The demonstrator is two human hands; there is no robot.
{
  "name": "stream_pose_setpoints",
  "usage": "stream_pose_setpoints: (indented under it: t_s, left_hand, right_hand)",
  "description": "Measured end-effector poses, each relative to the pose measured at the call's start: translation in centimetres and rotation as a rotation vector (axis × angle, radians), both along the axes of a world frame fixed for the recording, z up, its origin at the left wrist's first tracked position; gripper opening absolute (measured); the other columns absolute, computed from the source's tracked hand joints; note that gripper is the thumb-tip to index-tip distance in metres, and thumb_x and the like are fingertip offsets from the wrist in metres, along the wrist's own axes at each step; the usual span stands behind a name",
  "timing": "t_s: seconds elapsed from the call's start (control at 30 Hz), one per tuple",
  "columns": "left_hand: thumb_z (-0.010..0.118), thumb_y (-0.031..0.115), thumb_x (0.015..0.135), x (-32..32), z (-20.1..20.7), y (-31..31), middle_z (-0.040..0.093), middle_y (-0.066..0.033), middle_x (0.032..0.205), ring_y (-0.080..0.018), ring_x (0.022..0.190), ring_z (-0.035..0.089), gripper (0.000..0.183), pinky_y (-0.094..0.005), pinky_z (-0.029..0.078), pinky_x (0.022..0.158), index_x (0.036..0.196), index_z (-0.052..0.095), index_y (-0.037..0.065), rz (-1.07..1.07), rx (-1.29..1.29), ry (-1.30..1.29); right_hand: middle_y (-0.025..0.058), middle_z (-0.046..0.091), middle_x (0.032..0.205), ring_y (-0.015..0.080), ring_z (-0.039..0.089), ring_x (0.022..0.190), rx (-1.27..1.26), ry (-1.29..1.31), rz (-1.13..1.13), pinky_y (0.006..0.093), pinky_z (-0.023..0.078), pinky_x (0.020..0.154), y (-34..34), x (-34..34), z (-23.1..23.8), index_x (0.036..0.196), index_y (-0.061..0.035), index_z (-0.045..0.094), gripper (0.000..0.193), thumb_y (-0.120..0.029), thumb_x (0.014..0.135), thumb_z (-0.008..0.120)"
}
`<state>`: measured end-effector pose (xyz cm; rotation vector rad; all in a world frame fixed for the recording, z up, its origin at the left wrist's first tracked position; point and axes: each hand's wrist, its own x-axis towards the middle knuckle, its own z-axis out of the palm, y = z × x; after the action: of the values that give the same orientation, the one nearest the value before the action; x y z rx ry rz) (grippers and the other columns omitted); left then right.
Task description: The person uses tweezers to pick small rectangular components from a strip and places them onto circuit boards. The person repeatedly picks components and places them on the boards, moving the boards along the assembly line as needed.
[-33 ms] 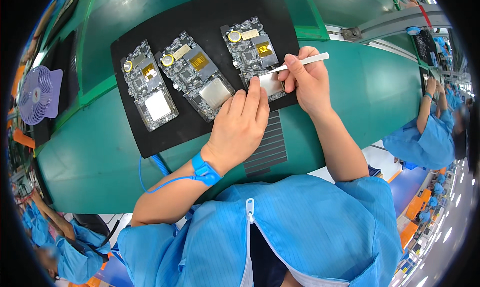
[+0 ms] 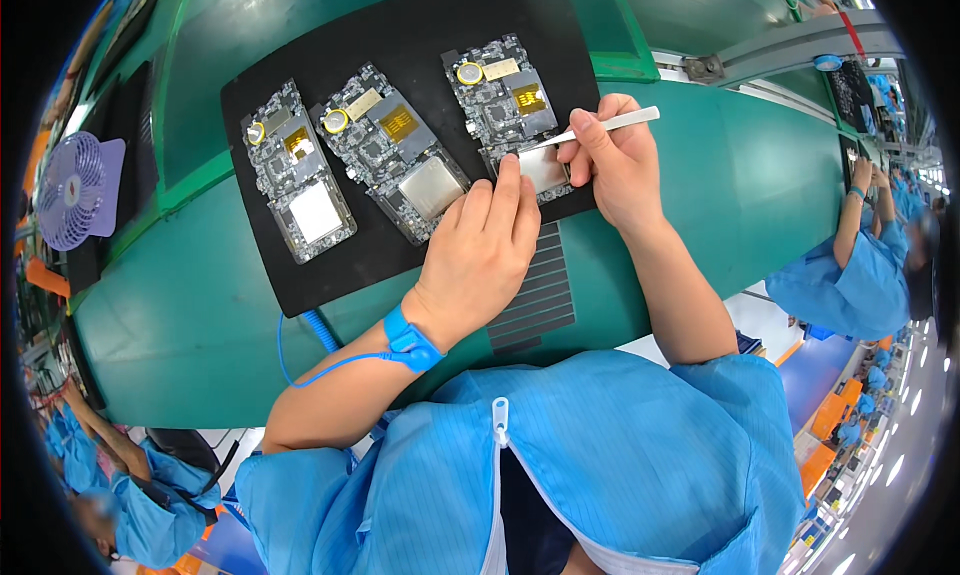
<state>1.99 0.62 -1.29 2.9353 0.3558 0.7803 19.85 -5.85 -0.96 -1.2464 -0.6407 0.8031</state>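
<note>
Three circuit boards lie on a black mat: a left board (image 2: 280,145), a middle board (image 2: 365,120) and a right board (image 2: 490,110). Each carries a round yellow-rimmed cell, an amber patch and a silvery metal plate. My left hand (image 2: 480,240) rests with fingers stretched out, its fingertips on the lower part of the right board beside its metal plate (image 2: 543,171). In the pinch of my right hand (image 2: 625,170) are slim, pale tweezers (image 2: 630,120), slanting down left to the upper edge of that plate. My right fingers hide the plate's right edge.
Under the boards, the black mat (image 2: 300,290) covers part of a green bench (image 2: 190,305). A blue wrist strap (image 2: 410,343) on my left wrist trails a coiled cord. A purple fan (image 2: 80,190) stands at left. Other people in blue sit at both sides.
</note>
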Motion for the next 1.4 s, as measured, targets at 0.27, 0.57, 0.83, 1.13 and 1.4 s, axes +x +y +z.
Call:
stream_pose_setpoints:
  t_s: [0.27, 0.57, 0.83, 1.13, 1.4]
  left_hand:
    - [0.068, 0.007, 0.070, 0.7, 1.5, 1.1, 0.050, -0.0216, 0.118, -0.0300, 0.088, 0.055, 0.038, -0.0364, 0.050, 0.074, 0.104, 0.058, -0.004, -0.090, -0.296, 0.055]
    - [0.068, 0.008, 0.071, 0.2, 1.9, 1.4, 0.051, -0.0210, 0.118, -0.0324, 0.092, 0.055, 0.039, -0.0381, 0.049, 0.079, 0.107, 0.057, -0.003, -0.126, -0.298, 0.070]
    - [0.062, 0.007, 0.075, -6.6, 1.5, -2.1, 0.060, -0.0156, 0.110, -0.0286, 0.105, 0.058, 0.031, -0.0372, 0.048, 0.089, 0.105, 0.061, -0.001, -0.499, -0.253, 0.150]
    - [0.058, 0.011, 0.078, -8.3, 1.1, -3.3, 0.060, -0.0087, 0.112, -0.0222, 0.111, 0.055, 0.030, -0.0332, 0.045, 0.095, 0.105, 0.063, 0.000, -0.615, -0.129, 0.230]
    - [0.059, 0.012, 0.077, -8.4, 0.9, -3.2, 0.060, -0.0080, 0.112, -0.0217, 0.111, 0.055, 0.030, -0.0328, 0.046, 0.094, 0.105, 0.064, 0.001, -0.620, -0.110, 0.216]
  right_hand:
    - [0.0070, 0.058, 0.068, 0.0054, 0.051, 0.047, 0.069, -0.194, -0.131, 0.0183, 0.040, 0.041, -0.5, -1.3, 0.2, 0.096, -0.0075, 0.037, 0.023, -0.012, 0.093, 0.059]
    - [0.0081, 0.058, 0.070, 0.0059, 0.049, 0.047, 0.153, -0.219, -0.211, 0.0188, 0.040, 0.041, -1.0, -0.5, 0.0, 0.097, -0.0062, 0.038, 0.022, -0.011, 0.093, 0.059]
    - [0.0105, 0.061, 0.070, 0.0105, 0.056, 0.046, -0.132, 0.108, -0.033, 0.0206, 0.043, 0.040, -10.0, -5.6, 2.7, 0.096, -0.0066, 0.039, 0.020, -0.008, 0.092, 0.059]
    - [0.0109, 0.061, 0.073, 0.0092, 0.062, 0.060, -0.189, -0.057, -0.084, 0.0195, 0.048, 0.043, -16.2, -10.3, -0.5, 0.092, -0.0038, 0.039, 0.024, -0.004, 0.088, 0.063]
    - [0.0114, 0.062, 0.075, 0.0109, 0.065, 0.065, -0.186, -0.088, -0.055, 0.0199, 0.049, 0.044, -16.0, -10.6, -0.9, 0.091, -0.0031, 0.039, 0.026, -0.005, 0.087, 0.065]
